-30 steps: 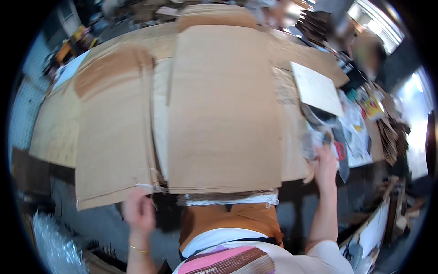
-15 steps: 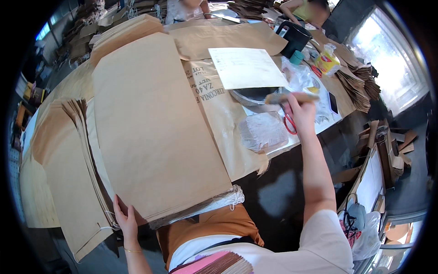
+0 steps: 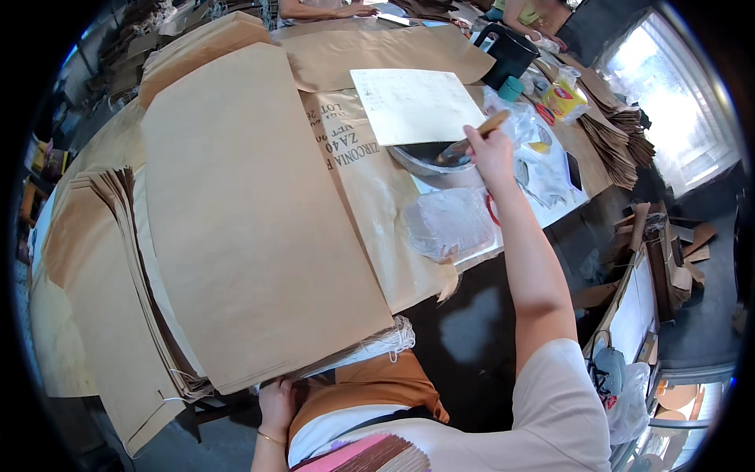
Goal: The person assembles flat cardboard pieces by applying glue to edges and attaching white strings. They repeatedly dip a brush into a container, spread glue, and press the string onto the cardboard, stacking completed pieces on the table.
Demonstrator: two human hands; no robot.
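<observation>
My right hand [image 3: 493, 157] is closed around the wooden handle of a brush [image 3: 495, 121]. The brush tilts downward, its dark head at the opening of a round grey bowl [image 3: 417, 167]. A white sheet [image 3: 413, 108] covers the bowl's far part. Large brown paper bags [image 3: 252, 220] lie stacked in front of me. At their near edge, by my lap, is my left hand [image 3: 277, 405]; its fingers are mostly hidden below the stack. A second pile of brown paper bags [image 3: 114, 275], tied with white string, lies to the left.
Near the bowl are a clear plastic-wrapped bundle [image 3: 450, 223], red-handled scissors [image 3: 544, 114] and a phone [image 3: 574, 171]. Farther back stand a black jug [image 3: 507, 57] and a yellow package [image 3: 565, 102]. Folded paper stacks [image 3: 617, 130] line the right edge. Two people work across the table.
My right hand has brought the brush left and down to the bowl, its handle now tilted up. My left hand has left the stack's left corner and moved right, below the near edge.
</observation>
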